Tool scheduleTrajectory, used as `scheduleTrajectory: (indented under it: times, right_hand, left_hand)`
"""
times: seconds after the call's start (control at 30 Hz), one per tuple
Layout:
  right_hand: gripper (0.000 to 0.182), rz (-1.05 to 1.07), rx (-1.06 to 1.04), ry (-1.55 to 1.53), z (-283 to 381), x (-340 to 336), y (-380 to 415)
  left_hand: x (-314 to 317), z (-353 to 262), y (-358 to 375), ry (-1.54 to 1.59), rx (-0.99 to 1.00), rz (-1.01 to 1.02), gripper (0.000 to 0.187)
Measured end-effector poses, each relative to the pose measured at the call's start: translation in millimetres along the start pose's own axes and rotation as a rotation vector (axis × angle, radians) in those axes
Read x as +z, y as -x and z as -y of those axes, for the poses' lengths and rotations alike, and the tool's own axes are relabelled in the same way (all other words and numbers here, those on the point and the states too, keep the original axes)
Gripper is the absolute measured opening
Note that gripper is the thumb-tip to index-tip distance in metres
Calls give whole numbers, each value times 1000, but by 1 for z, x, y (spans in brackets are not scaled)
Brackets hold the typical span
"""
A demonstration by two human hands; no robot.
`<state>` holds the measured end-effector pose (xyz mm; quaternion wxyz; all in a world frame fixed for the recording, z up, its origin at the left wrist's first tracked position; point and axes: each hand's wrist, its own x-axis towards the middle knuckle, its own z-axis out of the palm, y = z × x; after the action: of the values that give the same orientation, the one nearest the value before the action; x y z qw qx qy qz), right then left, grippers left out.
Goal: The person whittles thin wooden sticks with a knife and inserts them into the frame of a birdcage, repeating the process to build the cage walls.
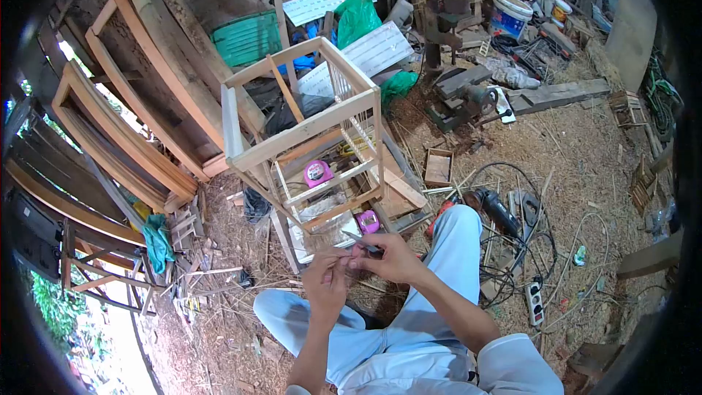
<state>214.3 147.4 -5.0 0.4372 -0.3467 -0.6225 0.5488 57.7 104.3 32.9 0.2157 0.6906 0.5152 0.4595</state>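
One big unfinished wooden cage frame [307,139] sits centre, on straw-covered ground, tilted, with thin vertical slats fitted on its far side. Left of the cage frame: stacked curved wooden frames [117,132] leaning by the wall. Behind the cage frame: green plastic crate [247,38] and white corrugated sheet [369,51]. Right of the cage frame, further back: bench vise [468,99], then a white bucket [510,14] well beyond it. Right of the cage frame, lower: small wooden box [439,168], a power tool [497,208] with tangled black cables, and a power strip [535,303]. Inside the cage frame: pink tape measure [317,172]; a second pink one [367,221] just under its near edge.

Person sits below the cage frame, light blue trousers. Left hand [327,279] closed, fingers pinching a thin stick [344,254], just in front of the cage frame's near bottom edge. Right hand [391,257] closed around a small knife [362,240], blade touching the stick, pointing toward the cage frame. Hands are touching each other.
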Motion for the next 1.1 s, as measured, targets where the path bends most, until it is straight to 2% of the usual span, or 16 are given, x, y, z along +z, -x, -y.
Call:
scheduleTrajectory:
  times: [0.1,0.13,0.17,0.23,0.27,0.33,0.37,0.4,0.43,0.5,0.53,0.8,0.87,0.97,1.03,1.1]
  right_hand:
    - [19,-11,59,20,-4,-6,-1]
    - [16,-42,13,-38,-9,-7,-2]
    - [16,-24,6,-34,-18,-8,-4]
    - [21,-190,116,-48,-36,-7,-5]
    - [26,-222,39,-101,-38,-5,-8]
    - [23,-265,79,-79,-45,-6,-9]
    - [21,-312,113,-61,-51,-6,-11]
    - [19,-304,85,-196,-70,-8,-17]
    - [19,-304,88,-195,-73,-11,-20]
    - [19,-366,38,-281,-76,-20,-30]
    - [18,-480,35,-257,-78,-21,-34]
    - [23,-759,127,-407,-123,-21,-16]
    - [22,-714,116,-391,-122,-27,-17]
    - [22,-642,125,-392,-128,-31,-17]
    - [22,-627,146,-412,-128,-29,-18]
    - [22,-618,164,-437,-127,-30,-18]
  left_hand:
    - [-5,-20,-24,82,-36,-107,7]
    - [-8,-14,-29,310,-93,-124,9]
    - [-14,-16,-38,307,-91,-143,9]
    - [-26,-23,-59,256,-40,-150,11]
    - [-28,-23,-69,256,-47,-157,11]
    - [-25,-15,-92,420,-70,-143,10]
    - [-23,-6,-103,423,-71,-141,10]
    - [-20,5,-113,286,24,-120,11]
    - [-17,13,-121,149,118,-100,11]
    - [-11,21,-134,70,160,-80,11]
    - [-9,23,-139,-11,208,-62,11]
    - [3,52,-153,142,136,38,15]
    - [5,58,-153,218,104,52,16]
    - [1,55,-152,155,175,43,16]
    - [-1,50,-152,-8,212,30,15]
    - [0,49,-152,51,165,42,15]
